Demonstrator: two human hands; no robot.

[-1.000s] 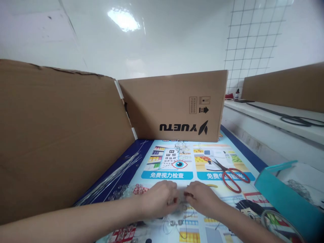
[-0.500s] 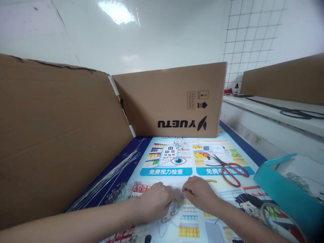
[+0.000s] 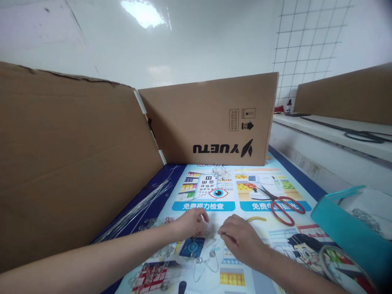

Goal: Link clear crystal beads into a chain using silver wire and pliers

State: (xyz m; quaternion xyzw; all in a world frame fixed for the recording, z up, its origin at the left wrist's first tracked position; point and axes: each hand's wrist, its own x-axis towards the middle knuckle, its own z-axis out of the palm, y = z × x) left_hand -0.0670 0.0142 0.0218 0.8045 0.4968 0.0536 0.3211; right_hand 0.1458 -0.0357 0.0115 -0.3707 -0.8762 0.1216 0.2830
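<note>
My left hand [image 3: 193, 223] is over the printed table cover, its fingers curled in a pinch. Whatever lies between those fingertips is too fine to make out. Facing it a short way to the right, my right hand [image 3: 239, 234] has thumb and forefinger pressed together at the upper end of a thin beaded wire [image 3: 212, 254]. The wire carries several clear round beads and hangs in a loose loop below the gap between both hands. Loose clear beads [image 3: 156, 269] lie spread beside and below my left forearm, partly hidden by it.
Red-handled scissors [image 3: 286, 210] lie beyond my right hand, near a yellow curved strip [image 3: 256, 219]. A bundle of thin wires [image 3: 137, 208] lies at left. A tangled wire piece [image 3: 219, 171] sits before the cardboard panel [image 3: 183, 122]. A teal box [image 3: 346, 224] stands at right.
My left hand has lifted away from the table and its fingers have loosened slightly. The beaded wire's loop shows more clearly between the hands. The view has shifted slightly.
</note>
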